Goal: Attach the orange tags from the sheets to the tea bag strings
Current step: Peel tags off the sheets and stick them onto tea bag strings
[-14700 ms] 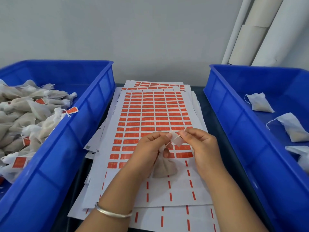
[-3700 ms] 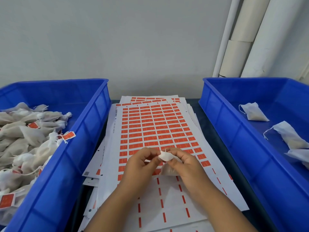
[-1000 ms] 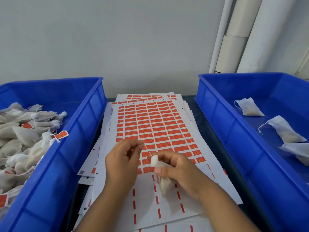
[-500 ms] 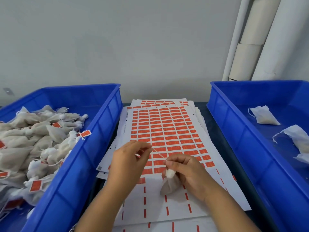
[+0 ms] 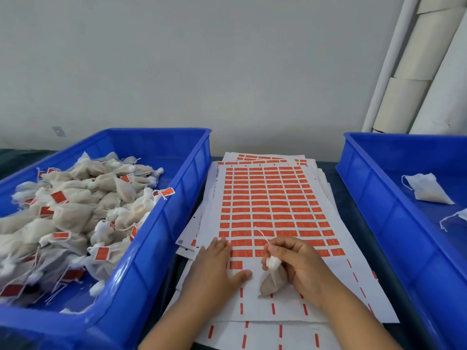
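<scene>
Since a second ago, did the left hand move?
Yes. The left hand has dropped flat onto the tag sheet, away from the string it was pinching.

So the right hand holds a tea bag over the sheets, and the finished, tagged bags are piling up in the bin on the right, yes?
Not quite. The right hand does hold a tea bag over the sheets, but the head view shows the tagged bags piled in the left bin, not the right.

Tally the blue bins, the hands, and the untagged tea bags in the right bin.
Blue plastic bins: 2, left and right
Bare hands: 2, left hand and right hand
Untagged white tea bags partly or fully visible in right bin: 2
Total: 6
</scene>
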